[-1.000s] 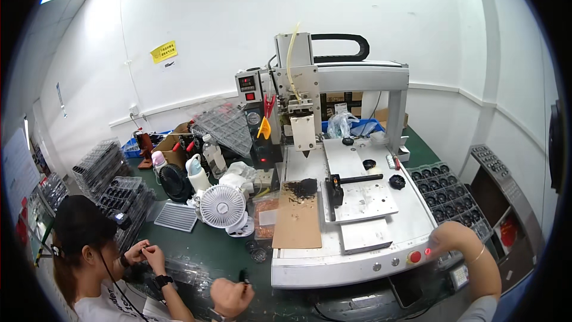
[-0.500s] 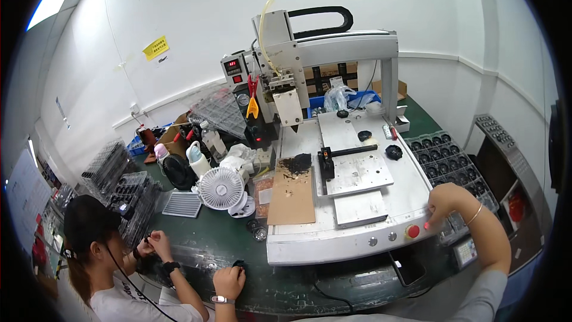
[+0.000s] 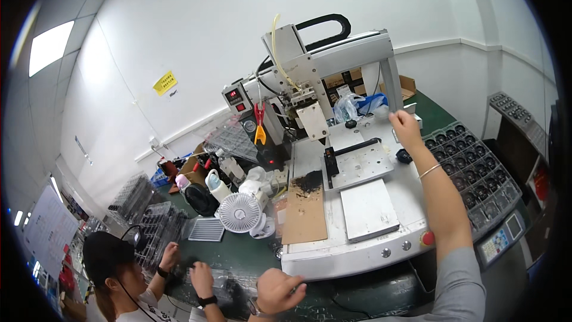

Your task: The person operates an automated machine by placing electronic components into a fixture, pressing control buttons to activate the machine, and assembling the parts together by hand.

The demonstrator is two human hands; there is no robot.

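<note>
Our right hand [image 3: 406, 126] reaches across the white machine [image 3: 357, 203] with a loose, empty grip (fingers curled), near a black round part [image 3: 404, 155]; our left hand [image 3: 279, 289], fisted, rests on the green bench [image 3: 238, 256]; its grip we cannot tell.

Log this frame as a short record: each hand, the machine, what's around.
right hand: stretched far over the white benchtop machine, near its back right corner; whether it holds anything cannot be told
left hand: loosely closed at the machine's front edge, contents unclear
machine bed: two metal plates, brown cardboard sheet
left of machine: small white fan
right of machine: tray of black round parts
co-worker: lower left, hands on the green table
</note>
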